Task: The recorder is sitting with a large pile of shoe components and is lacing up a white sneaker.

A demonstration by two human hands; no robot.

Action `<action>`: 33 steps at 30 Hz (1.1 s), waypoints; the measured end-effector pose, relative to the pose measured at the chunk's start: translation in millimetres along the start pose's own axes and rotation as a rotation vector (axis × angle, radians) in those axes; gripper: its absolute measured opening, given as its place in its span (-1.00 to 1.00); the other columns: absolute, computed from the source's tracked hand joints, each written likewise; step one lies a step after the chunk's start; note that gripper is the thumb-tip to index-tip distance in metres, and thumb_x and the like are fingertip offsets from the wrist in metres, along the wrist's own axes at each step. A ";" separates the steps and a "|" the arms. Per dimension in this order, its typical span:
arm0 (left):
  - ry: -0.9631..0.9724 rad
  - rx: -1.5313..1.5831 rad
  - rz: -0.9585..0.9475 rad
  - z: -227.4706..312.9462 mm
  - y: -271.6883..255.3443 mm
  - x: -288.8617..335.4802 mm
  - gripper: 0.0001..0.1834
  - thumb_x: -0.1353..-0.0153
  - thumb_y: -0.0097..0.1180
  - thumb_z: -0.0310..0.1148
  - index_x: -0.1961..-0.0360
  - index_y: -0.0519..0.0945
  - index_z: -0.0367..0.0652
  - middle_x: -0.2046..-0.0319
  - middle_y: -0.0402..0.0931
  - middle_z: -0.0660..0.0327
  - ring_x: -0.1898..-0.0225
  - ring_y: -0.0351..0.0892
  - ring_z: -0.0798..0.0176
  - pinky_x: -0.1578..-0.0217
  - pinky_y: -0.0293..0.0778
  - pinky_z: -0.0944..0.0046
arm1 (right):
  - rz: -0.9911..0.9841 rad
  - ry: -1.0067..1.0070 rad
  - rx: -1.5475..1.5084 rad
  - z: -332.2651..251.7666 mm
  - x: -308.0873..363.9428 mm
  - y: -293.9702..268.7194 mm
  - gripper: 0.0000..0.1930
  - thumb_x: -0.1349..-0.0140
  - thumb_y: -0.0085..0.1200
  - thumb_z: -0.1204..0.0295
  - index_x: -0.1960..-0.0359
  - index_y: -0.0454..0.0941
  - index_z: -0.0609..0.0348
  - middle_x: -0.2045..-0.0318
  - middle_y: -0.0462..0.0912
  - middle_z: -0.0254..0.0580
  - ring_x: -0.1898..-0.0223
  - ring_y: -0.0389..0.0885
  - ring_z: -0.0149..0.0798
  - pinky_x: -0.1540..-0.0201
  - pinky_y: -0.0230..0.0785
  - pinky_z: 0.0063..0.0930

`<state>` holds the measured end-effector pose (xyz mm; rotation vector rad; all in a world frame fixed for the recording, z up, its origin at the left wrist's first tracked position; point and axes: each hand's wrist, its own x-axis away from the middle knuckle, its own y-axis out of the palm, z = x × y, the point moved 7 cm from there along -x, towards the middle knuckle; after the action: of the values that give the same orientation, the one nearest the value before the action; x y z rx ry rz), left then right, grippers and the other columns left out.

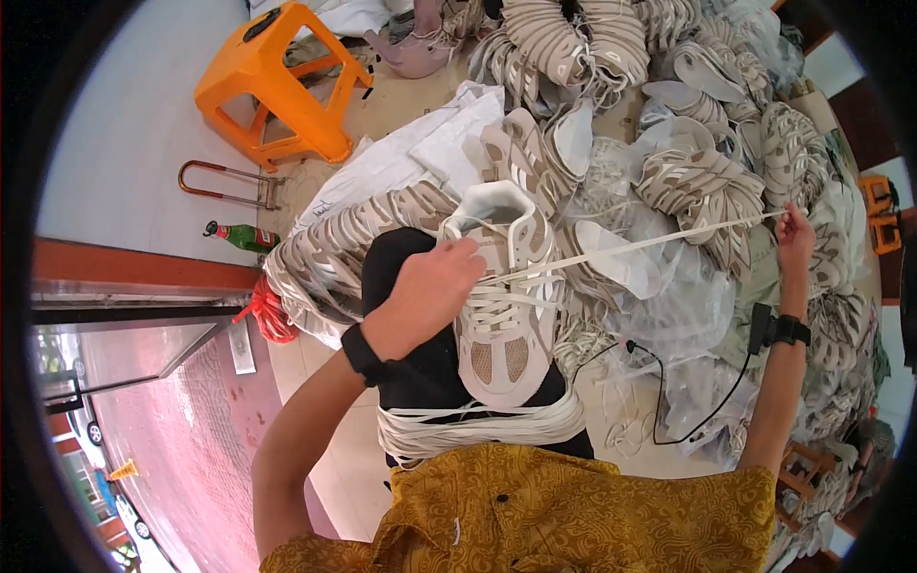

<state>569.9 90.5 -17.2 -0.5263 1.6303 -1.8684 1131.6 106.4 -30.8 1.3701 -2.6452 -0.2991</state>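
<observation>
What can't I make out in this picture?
All in the head view:
What the left hand has under its fingers: the hand itself covers it.
The tip of the lace at the right hand: too small to tell.
The underside of the shoe: hidden by its own top.
The farthest shoes: cut off by the upper edge.

— Can we read any writing?
— None: we see dark scrawl (322, 208) on the white sack (368, 178), a label (265, 238) on the green bottle (241, 234) and marks on the yellow sign (124, 470), all too small.
</observation>
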 end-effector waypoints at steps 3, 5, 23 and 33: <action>-0.027 0.123 0.147 -9.0 -9.5 3.3 -0.85 0.13 0.00 -0.52 0.45 0.38 -0.21 0.43 0.40 0.12 0.40 0.46 0.13 0.46 0.42 0.24 | -0.070 0.012 0.222 16.4 14.2 37.0 -0.80 -0.09 0.04 0.36 0.43 0.49 0.28 0.66 0.42 -0.37 0.69 0.34 -0.50 0.70 0.08 -0.70; -0.098 0.019 0.051 -11.1 -11.3 3.3 -0.89 0.10 -0.05 -0.53 0.47 0.36 -0.20 0.54 0.37 0.13 0.44 0.45 0.12 0.49 0.40 0.22 | -0.098 0.042 0.229 25.3 24.9 55.5 -0.81 -0.08 0.03 0.36 0.42 0.49 0.28 0.66 0.42 -0.36 0.69 0.34 -0.50 0.70 0.06 -0.70; -0.729 -0.215 0.226 -202.6 -84.7 133.9 -0.89 -0.13 -0.16 -0.38 0.38 0.34 -0.19 0.52 0.43 -0.04 0.43 0.43 -0.14 0.47 0.32 0.01 | 0.000 0.024 0.194 12.0 16.8 15.1 -0.80 -0.09 0.05 0.36 0.43 0.50 0.28 0.70 0.42 -0.34 0.71 0.33 -0.48 0.69 0.09 -0.66; -0.827 -0.365 0.172 -243.9 -90.2 188.9 -0.89 -0.11 -0.13 -0.34 0.34 0.36 -0.11 0.51 0.45 -0.01 0.42 0.43 -0.15 0.46 0.31 -0.01 | 0.077 0.023 0.345 19.8 15.8 -9.7 -0.79 -0.07 0.06 0.35 0.46 0.52 0.29 0.70 0.42 -0.34 0.73 0.35 -0.49 0.72 0.07 -0.69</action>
<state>256.2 153.1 13.8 -1.0955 1.3594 -0.9961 1125.8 90.2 -51.7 1.3421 -2.8164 0.1915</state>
